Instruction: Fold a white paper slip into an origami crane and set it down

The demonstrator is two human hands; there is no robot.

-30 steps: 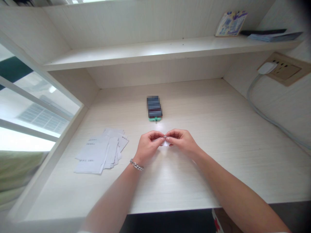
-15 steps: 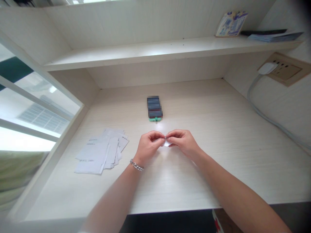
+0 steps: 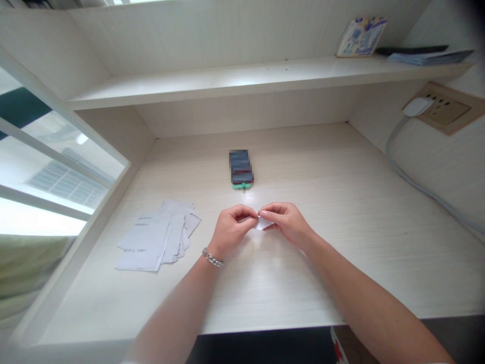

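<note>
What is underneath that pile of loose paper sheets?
The pile of paper sheets rests on the pale desk, which shows around its edges. Anything directly beneath is covered and cannot be seen.

A small white paper (image 3: pixel 262 224), partly hidden by fingers, is pinched between the left hand (image 3: pixel 235 222) and right hand (image 3: pixel 285 221), just below and right of the frame's centre.

From the person's head, the one camera is looking forward and down over the near edge of the desk (image 3: pixel 341 202), fairly close, showing the left hand (image 3: pixel 234 225) and right hand (image 3: pixel 287 221) mid-view, the shelf (image 3: pixel 212 83) beyond.
</note>
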